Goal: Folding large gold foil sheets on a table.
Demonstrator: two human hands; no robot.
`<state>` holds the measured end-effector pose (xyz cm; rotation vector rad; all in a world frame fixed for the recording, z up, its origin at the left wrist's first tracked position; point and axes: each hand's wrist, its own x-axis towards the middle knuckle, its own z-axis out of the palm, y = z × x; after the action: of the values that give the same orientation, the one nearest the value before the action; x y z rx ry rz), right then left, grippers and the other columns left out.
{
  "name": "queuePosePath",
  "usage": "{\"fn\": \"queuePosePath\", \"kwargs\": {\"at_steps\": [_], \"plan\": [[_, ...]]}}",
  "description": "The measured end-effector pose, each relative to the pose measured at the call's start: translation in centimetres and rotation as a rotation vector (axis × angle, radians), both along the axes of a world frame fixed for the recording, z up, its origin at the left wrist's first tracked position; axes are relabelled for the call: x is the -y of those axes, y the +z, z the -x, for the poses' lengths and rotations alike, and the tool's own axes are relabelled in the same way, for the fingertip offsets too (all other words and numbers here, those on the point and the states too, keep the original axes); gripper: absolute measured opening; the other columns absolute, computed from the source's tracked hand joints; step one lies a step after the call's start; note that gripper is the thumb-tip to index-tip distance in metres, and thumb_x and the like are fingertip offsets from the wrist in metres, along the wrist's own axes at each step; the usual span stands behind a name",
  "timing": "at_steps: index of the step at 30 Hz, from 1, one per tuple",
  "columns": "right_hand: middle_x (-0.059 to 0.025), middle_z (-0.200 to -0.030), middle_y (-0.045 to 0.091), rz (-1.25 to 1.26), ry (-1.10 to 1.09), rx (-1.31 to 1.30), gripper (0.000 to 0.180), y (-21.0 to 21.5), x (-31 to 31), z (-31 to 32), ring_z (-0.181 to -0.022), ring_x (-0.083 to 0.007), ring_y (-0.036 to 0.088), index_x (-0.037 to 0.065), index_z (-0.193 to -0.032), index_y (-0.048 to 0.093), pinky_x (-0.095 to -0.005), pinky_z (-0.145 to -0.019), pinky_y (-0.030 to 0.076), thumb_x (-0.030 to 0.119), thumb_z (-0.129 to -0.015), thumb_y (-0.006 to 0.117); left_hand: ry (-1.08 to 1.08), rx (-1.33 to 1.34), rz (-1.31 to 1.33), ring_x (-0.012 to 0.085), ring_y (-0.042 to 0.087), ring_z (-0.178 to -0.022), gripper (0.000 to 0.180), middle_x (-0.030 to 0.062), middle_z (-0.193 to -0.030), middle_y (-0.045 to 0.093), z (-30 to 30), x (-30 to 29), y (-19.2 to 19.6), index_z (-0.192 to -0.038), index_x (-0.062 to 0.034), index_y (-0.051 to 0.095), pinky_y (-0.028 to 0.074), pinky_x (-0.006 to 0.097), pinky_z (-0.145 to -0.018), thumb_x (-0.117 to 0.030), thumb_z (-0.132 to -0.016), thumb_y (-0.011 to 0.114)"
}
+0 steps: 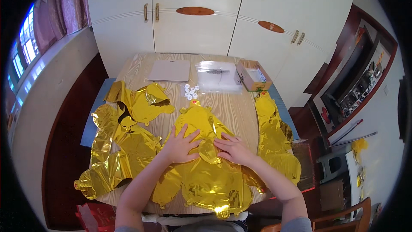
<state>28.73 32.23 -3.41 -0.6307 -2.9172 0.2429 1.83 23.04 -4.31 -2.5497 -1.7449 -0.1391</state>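
Gold foil balloons (201, 163), flat and uninflated, lie mid-table on the wooden table (234, 109), more stacked at its left (124, 141) and right (274, 137). The left hand (180, 146) presses open-palmed, fingers spread; the right hand (234, 149) lies flat beside it. Behind: grey card (170, 71), clear bag (218, 76), small cardboard box (254, 75), white wardrobe doors (197, 13).

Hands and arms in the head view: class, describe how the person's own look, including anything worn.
Both the left hand and right hand are bare, with no gloves, rings or watch visible. The forearms are uncovered; grey sleeves pushed up near the elbows show at the lower edge.
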Motion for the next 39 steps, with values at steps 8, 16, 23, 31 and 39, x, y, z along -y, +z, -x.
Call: {"fn": "queuePosePath", "kwargs": {"at_steps": [8, 16, 23, 31, 39], "plan": [[-0.0098, -0.154, 0.027, -0.038, 0.052, 0.336, 0.104, 1.5, -2.3, 1.4, -0.144, -0.0336, 0.017, 0.005, -0.148, 0.028, -0.0476, -0.115, 0.017, 0.075, -0.075, 0.053, 0.008, -0.044, 0.026, 0.0424, 0.02, -0.141, 0.064, 0.0007, -0.154, 0.029, 0.0, -0.1, 0.0, -0.137, -0.0253, 0.049, 0.013, 0.071, -0.106, -0.064, -0.087, 0.042], [-0.0098, -0.157, 0.018, -0.04, 0.058, 0.43, 0.113, 1.7, -2.4, 1.4, -0.144, -0.0341, 0.014, 0.004, -0.15, 0.02, -0.0514, -0.115, 0.013, 0.079, -0.071, 0.053, 0.007, 0.042, 0.126, 0.0344, 0.023, -0.142, 0.064, 0.0095, -0.151, 0.032, -1.2, -0.5, 3.3, -0.141, -0.0088, 0.041, 0.018, 0.058, -0.113, -0.052, -0.093, 0.043], [-0.0118, -0.156, 0.02, -0.017, 0.07, 0.409, 0.117, 1.9, -2.2, 1.7, -0.144, -0.0359, 0.013, 0.003, -0.149, 0.02, -0.053, -0.115, 0.012, 0.079, -0.068, 0.057, -0.347, 0.146, 0.14, 0.0317, 0.031, -0.139, 0.066, 0.013, -0.148, 0.037, -4.7, 1.6, 1.1, -0.138, -0.0056, 0.044, 0.023, 0.053, -0.112, -0.052, -0.092, 0.048], [-0.0146, -0.142, 0.042, 0.119, 0.065, 0.086, 0.069, 1.2, -1.0, -1.5, -0.138, -0.036, 0.028, 0.004, -0.123, 0.055, -0.0484, -0.112, 0.023, 0.058, -0.081, 0.062, -0.375, 0.038, 0.062, 0.0335, 0.03, -0.139, 0.067, 0.0148, -0.148, 0.036, -5.0, 2.1, 1.5, -0.142, -0.0129, 0.039, 0.021, 0.054, -0.112, -0.054, -0.09, 0.048], [-0.0138, -0.11, 0.06, 0.53, 0.154, -0.135, 0.03, 3.1, 4.3, -8.6, -0.117, -0.0333, 0.049, 0.002, -0.08, 0.069, -0.0406, -0.099, 0.039, 0.031, -0.083, 0.071, -0.364, 0.115, 0.058, 0.0332, 0.031, -0.138, 0.068, 0.0129, -0.148, 0.037, -5.2, 2.1, 1.3, -0.143, -0.0148, 0.04, 0.021, 0.055, -0.111, -0.053, -0.088, 0.052]]}}
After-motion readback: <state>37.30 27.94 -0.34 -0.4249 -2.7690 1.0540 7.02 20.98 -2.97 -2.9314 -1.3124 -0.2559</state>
